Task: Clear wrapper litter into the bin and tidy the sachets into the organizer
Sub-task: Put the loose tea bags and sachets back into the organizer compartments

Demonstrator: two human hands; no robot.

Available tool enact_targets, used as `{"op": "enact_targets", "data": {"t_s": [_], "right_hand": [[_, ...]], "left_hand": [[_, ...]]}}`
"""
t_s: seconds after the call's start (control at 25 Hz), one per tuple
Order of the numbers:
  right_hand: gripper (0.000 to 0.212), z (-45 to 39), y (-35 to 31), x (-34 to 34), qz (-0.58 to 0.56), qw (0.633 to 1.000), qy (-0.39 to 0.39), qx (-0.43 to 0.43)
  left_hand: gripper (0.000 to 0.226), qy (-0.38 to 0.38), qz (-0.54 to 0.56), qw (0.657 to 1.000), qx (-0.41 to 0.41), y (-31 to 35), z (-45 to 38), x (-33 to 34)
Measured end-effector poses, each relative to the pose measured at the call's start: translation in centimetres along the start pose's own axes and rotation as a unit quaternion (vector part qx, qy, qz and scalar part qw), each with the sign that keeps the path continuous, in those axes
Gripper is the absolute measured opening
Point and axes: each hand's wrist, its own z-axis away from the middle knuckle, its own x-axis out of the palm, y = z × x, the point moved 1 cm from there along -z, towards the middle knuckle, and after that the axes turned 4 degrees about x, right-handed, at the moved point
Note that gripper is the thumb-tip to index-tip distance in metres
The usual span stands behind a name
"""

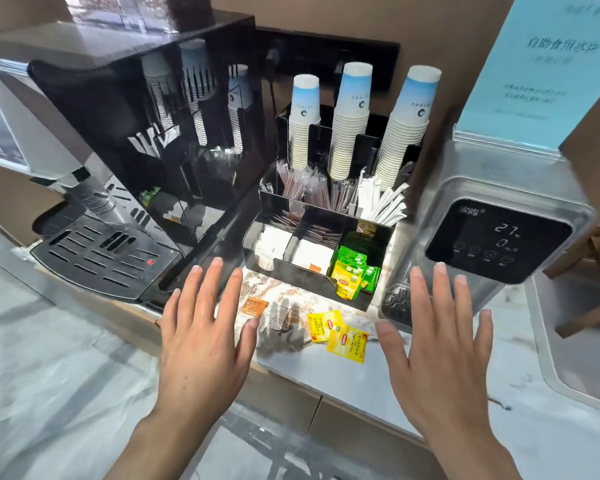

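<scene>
Two yellow sachets (338, 332), an orange sachet (253, 306) and wrapper litter (284, 329) await clearing; left hand (201, 336) and right hand (440, 348) hover spread, empty.

This is a self-service drinks corner, the sort found in an office pantry or hotel lounge; a coffee machine (118, 188) stands on the marble bench (326, 372) beside a water dispenser (492, 230) with a lit display. Between them a black organizer (288, 268) holds stacked paper cups (349, 123), stirrers and tea sachets (352, 271); a blue printed notice (541, 71) stands behind.
</scene>
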Motion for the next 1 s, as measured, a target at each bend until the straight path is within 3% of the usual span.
{"op": "enact_targets", "data": {"t_s": [0.24,0.44,0.64,0.76,1.0], "right_hand": [[0.067,-3.5,1.9,3.1,-0.039,0.998,-0.029,-0.039],[0.058,-4.9,2.5,6.7,-0.062,0.993,-0.086,-0.046],[0.052,-5.8,2.5,11.9,-0.034,0.981,-0.19,-0.01],[0.059,-6.1,2.5,15.8,0.003,0.961,-0.276,0.011],[0.065,-6.3,2.5,20.5,0.013,0.944,-0.323,0.066]], "left_hand": [[0.056,-0.056,0.026,0.997,-0.039,0.2,-2.1,3.9],[0.057,-0.145,0.057,0.986,-0.052,-1.5,-4.1,8.7],[0.064,-0.254,0.08,0.962,-0.06,-4.3,-7.0,14.7],[0.079,-0.332,0.069,0.939,-0.049,-6.1,-8.4,18.1],[0.088,-0.407,0.075,0.91,-0.024,-8.2,-9.6,22.2]]}}
